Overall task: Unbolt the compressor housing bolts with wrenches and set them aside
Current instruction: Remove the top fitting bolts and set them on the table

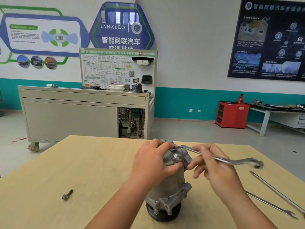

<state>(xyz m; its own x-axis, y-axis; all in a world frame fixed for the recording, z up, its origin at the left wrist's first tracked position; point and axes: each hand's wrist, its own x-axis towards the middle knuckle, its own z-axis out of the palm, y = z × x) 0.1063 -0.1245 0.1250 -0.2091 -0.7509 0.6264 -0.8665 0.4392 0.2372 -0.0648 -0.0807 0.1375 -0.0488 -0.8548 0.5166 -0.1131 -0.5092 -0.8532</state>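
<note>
A grey metal compressor (171, 187) stands upright on its black pulley at the middle of the wooden table (82, 162). My left hand (151, 161) grips its top housing from the left. My right hand (212, 166) holds the shaft of a silver offset ring wrench (231, 160). The wrench's near ring end sits at the top of the housing, where a bolt head (175, 157) shows just below it. Its far end sticks out to the right, blurred. One removed bolt (67, 194) lies on the table to the left.
Two long thin tools (274, 205) lie on the table at the right, near its edge. Beyond the table stand a wheeled grey training bench (69, 116), a red cabinet (232, 114) and a side workbench (267, 119).
</note>
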